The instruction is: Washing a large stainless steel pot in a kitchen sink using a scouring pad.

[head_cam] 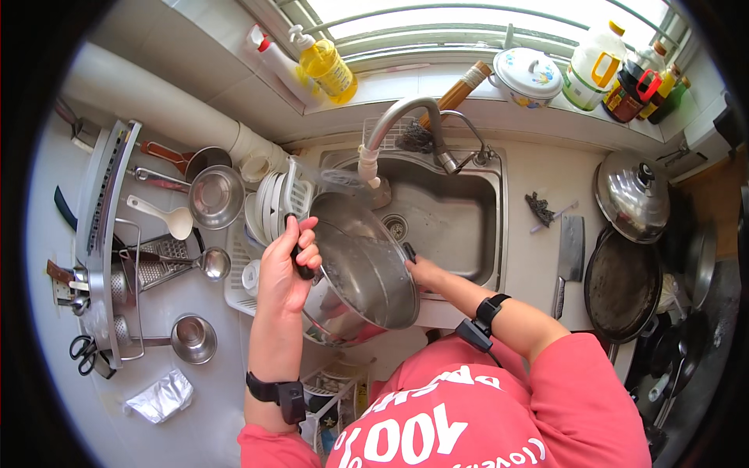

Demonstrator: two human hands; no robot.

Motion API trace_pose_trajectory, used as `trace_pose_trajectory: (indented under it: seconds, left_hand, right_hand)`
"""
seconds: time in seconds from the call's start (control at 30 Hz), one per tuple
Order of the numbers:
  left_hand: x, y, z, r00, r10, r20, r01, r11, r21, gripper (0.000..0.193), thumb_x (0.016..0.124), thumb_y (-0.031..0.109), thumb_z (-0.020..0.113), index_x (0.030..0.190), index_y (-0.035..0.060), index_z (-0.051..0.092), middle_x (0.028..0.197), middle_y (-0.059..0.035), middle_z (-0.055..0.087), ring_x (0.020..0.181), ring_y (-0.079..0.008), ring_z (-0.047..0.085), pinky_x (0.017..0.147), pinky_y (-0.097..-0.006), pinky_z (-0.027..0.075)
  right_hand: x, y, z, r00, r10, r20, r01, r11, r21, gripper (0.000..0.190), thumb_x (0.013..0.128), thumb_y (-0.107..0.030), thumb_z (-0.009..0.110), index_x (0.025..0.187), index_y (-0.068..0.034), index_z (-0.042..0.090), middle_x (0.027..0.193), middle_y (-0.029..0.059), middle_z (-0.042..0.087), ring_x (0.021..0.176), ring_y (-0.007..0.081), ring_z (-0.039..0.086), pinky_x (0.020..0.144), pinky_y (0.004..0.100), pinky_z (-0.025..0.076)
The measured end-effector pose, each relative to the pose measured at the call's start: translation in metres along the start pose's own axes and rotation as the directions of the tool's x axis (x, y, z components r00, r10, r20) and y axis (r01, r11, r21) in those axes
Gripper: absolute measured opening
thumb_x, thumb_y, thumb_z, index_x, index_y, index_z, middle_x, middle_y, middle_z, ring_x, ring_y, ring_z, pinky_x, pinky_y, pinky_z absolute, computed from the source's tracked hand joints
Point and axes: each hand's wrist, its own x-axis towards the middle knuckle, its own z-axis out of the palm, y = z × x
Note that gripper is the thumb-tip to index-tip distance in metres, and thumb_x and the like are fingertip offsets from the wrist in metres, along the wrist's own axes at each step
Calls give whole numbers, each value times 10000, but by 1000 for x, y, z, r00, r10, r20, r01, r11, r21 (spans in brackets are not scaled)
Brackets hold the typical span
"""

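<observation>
A large stainless steel pot (368, 275) is tilted at the left front edge of the steel sink (450, 216), its open mouth facing up and to the right. My left hand (295, 257) is closed around one black pot handle (303, 270) on its left side. At the opposite rim, my right hand (422, 271) is on the other black handle (409, 252). The inside of the pot looks wet, and a curved line crosses it. Above the sink arches a steel faucet (404, 108) with a white nozzle (368, 167) over the pot's far side.
Left of the sink stands a white dish rack (237, 292) with plates (270, 205). To the right lie a cleaver (571, 248), a steel scrubber (539, 209), a dark round pan (622, 284) and a domed steel lid (635, 196). Bottles and an enamel pot (528, 76) line the windowsill.
</observation>
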Motion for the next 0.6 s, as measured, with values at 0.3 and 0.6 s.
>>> trace_pose_trajectory:
  seconds: [0.3,0.6]
  left_hand:
    - [47,-1,49,992,13,125,-27,993,114,256,989,172,485,1101,-57,495,837,-44,516,664,-126,468,635,-294,430]
    - [76,-1,75,968,-44,246,22,996,91,311,954,170,484,1129,-86,456,912,-103,537,754,-183,538,720,-341,485]
  right_hand:
    - [18,-17,29,988,-140,58,112,932,345,568,1008,-372,385,1463,-58,252,1408,151,421,1212,293,492,927,458,465]
    - [49,-20,56,890,-279,359,37,831,556,507,1018,-396,337,1437,-118,276,1289,88,531,1073,231,590,861,426,504]
